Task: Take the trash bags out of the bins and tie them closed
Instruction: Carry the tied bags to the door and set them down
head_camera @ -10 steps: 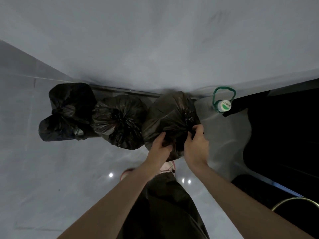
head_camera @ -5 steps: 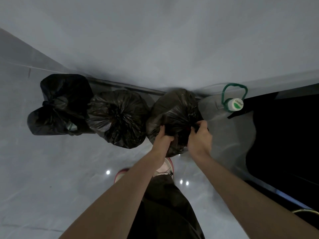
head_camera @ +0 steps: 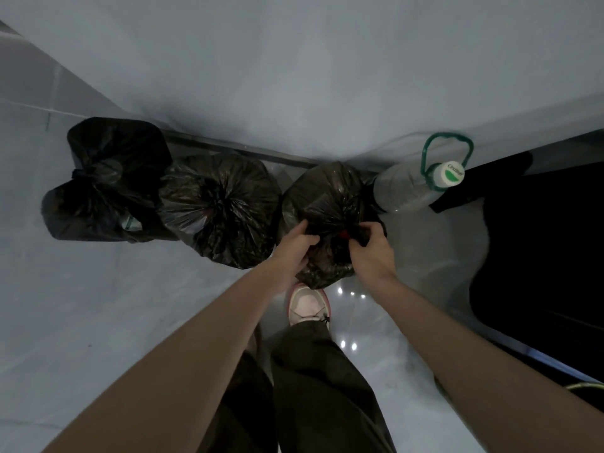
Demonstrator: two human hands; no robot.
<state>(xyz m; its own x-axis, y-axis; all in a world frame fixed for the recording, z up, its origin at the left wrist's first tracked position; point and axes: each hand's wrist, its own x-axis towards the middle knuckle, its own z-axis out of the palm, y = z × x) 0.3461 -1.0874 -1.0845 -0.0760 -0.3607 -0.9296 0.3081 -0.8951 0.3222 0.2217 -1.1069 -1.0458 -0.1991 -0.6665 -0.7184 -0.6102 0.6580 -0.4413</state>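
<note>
Along wall base: 3 black trash bags in a row on the floor (head_camera: 81, 305), close under a plain grey wall (head_camera: 294, 76).
Right bag (head_camera: 327, 194): the one I'm on. Thin glossy plastic, crinkled all over, round and bulging, top gathered into tight pleats facing the cam.
Left hand (head_camera: 294, 246): on the near-left of that gather, fingers (head_camera: 302, 228) curled into the bunched plastic, gripping it.
Right hand (head_camera: 369, 250): on the near-right of the gather, thumb and fingers (head_camera: 367, 228) pinching a twist of plastic.
Neck: mostly hidden by both hands & dark folds; can't tell if a knot is made.
Red spot (head_camera: 343, 235): small, btwn the hands at the neck; can't ID.
Middle bag (head_camera: 219, 207): just beside the right bag. Round, pleats radiating from a puckered centre.
Left bag (head_camera: 108, 178): neck cinched, loose top flaring above it. Pale green-white bit at its lower edge, too small to read.
Bottle (head_camera: 405, 188): big clear ribbed plastic, tilted, just right of the right bag; touching or not, can't tell. White cap (head_camera: 452, 173) w/ green logo, green loop handle (head_camera: 447, 142).
Far right: black mass (head_camera: 539, 240), no detail, cut by frame edge.
Below hands: pale shoe (head_camera: 305, 305), dark loose trousers (head_camera: 320, 387); bare forearms cut off at frame bottom.
Floor finish: smooth grey, glossy, w/ small light glints.
</note>
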